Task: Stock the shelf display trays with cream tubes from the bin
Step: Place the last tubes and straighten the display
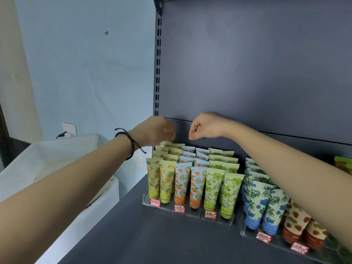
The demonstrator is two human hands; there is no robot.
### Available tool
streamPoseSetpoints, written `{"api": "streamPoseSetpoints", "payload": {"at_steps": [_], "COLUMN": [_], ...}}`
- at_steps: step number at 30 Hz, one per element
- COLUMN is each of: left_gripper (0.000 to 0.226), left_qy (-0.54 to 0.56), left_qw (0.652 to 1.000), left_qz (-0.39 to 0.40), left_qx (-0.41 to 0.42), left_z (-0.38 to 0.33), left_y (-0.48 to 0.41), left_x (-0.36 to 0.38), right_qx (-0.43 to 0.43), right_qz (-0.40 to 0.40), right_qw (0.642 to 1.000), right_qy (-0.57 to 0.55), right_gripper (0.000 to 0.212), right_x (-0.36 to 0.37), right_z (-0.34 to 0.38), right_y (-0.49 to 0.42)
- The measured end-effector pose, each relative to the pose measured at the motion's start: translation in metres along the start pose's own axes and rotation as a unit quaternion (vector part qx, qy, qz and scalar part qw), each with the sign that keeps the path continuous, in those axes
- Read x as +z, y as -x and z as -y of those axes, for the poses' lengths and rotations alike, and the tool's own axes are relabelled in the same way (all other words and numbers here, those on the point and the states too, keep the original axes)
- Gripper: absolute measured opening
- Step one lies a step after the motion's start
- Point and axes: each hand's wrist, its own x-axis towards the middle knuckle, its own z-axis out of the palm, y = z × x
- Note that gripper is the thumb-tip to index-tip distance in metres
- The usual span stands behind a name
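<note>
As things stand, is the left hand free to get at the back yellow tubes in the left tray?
Probably yes. The left hand hovers right above the back yellow tubes with nothing between them, and the right hand is off to the side.

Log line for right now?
left hand over pineapple tubes, grip unclear | right hand alongside, fingers curled, nothing visible | tray stocked

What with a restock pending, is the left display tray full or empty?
Looks full: the left display tray has six rows of cream tubes packed front to back.
</note>
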Motion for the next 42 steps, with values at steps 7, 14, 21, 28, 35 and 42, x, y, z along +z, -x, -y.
{"api": "streamPoseSetpoints", "payload": {"at_steps": [7, 14, 21, 28, 35, 42], "left_gripper": [0.018, 0.026, 0.026, 0.013, 0.011, 0.008], "left_qy": [0.007, 0.001, 0.007, 0.025, 0.053, 0.048], "left_qw": [0.998, 0.997, 0.998, 0.999, 0.994, 0.993], "left_qz": [-0.014, 0.020, 0.008, 0.024, 0.097, 0.103], "left_qx": [-0.068, -0.070, -0.069, 0.000, -0.014, -0.027], "left_z": [0.021, 0.015, 0.014, 0.020, 0.026, 0.024], "left_y": [0.001, 0.003, 0.003, 0.023, 0.036, 0.037], "left_x": [0.004, 0.010, 0.010, -0.013, -0.018, -0.019], "right_qx": [-0.004, -0.030, -0.029, -0.084, -0.117, -0.126], "right_qz": [0.020, 0.032, 0.034, 0.025, 0.085, 0.082], "right_qw": [1.000, 0.998, 0.997, 0.996, 0.989, 0.988], "right_qy": [0.016, 0.044, 0.056, 0.000, 0.007, 0.036], "right_gripper": [0.025, 0.016, 0.022, 0.016, 0.027, 0.011], "right_x": [0.020, 0.026, 0.025, 0.006, 0.016, 0.017], "right_z": [0.014, 0.025, 0.028, 0.030, 0.045, 0.053], "right_y": [-0.016, -0.022, -0.023, 0.004, 0.019, 0.017]}}
